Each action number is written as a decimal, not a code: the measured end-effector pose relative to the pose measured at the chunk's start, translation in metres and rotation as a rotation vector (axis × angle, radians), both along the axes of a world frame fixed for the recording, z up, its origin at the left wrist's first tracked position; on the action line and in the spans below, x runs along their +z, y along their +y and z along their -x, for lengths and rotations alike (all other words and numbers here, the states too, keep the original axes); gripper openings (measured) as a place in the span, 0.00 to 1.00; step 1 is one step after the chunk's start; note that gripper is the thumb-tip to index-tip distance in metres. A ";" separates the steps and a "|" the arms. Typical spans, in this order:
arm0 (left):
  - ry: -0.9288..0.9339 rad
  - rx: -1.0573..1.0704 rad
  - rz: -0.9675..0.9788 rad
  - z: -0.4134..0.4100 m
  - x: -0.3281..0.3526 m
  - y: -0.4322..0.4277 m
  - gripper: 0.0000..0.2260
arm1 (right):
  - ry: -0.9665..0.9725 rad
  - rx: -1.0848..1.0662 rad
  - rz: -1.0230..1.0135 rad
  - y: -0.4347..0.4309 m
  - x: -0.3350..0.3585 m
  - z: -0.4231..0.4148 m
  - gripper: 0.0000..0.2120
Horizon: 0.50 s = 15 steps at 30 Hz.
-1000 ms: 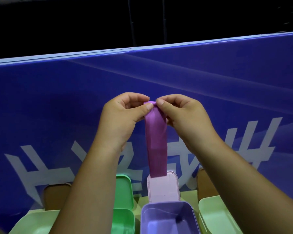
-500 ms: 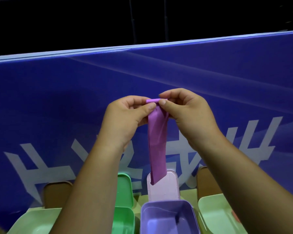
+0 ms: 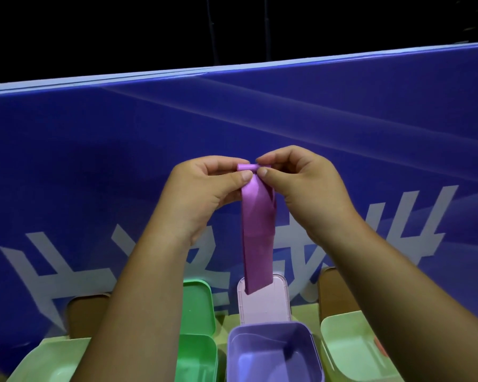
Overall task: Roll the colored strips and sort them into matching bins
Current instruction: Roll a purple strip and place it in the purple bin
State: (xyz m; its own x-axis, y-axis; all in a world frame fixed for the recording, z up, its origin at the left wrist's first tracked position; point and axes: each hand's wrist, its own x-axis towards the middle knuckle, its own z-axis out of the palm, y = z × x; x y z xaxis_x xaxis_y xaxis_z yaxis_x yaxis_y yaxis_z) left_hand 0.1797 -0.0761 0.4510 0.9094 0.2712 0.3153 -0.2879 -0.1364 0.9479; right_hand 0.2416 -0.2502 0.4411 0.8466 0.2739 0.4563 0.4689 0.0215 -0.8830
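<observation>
Since the earlier frames, top end of the strip (image 3: 257, 230) now shows a small tight roll; before it was only pinched flat, and both hands sit about where they were. Near edge: purple bin (image 3: 273, 351) open, dead centre, its pale lid (image 3: 262, 301) standing up behind it. Green bin (image 3: 196, 357) just left of it with lid up, mostly hidden by the left forearm. Pale green bins at far left (image 3: 50, 357) and right (image 3: 348, 343). Brown card pieces (image 3: 83, 312) behind the bins, against the wall. Mid: left hand (image 3: 202, 197) and right hand (image 3: 304, 188) raised above the bins, each closed in a thumb-and-finger pinch on the roll at the strip's top end. Rest of strip hangs free, lower tip overlapping the purple lid in view; contact unclear. Far: blue board (image 3: 94, 161) with large white characters fills the background, pale top edge. Beyond it the room is dark, only a couple of thin vertical lines visible.
</observation>
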 end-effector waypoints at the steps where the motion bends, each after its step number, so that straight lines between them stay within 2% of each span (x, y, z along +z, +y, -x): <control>1: -0.002 -0.005 0.015 0.000 0.000 -0.002 0.10 | 0.004 -0.006 -0.003 0.000 -0.001 -0.001 0.05; 7: -0.027 0.075 0.044 -0.006 -0.004 -0.011 0.06 | 0.019 -0.006 -0.023 0.001 -0.005 -0.001 0.06; 15: -0.063 0.099 0.008 -0.010 -0.008 -0.011 0.07 | 0.112 0.018 -0.024 -0.001 -0.005 -0.004 0.07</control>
State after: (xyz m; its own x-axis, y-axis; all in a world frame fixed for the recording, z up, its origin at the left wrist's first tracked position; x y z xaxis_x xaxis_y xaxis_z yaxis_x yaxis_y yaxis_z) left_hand 0.1894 -0.0866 0.4430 0.8564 0.3620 0.3680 -0.3322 -0.1593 0.9297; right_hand 0.2455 -0.2511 0.4364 0.8879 0.2791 0.3656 0.3665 0.0510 -0.9290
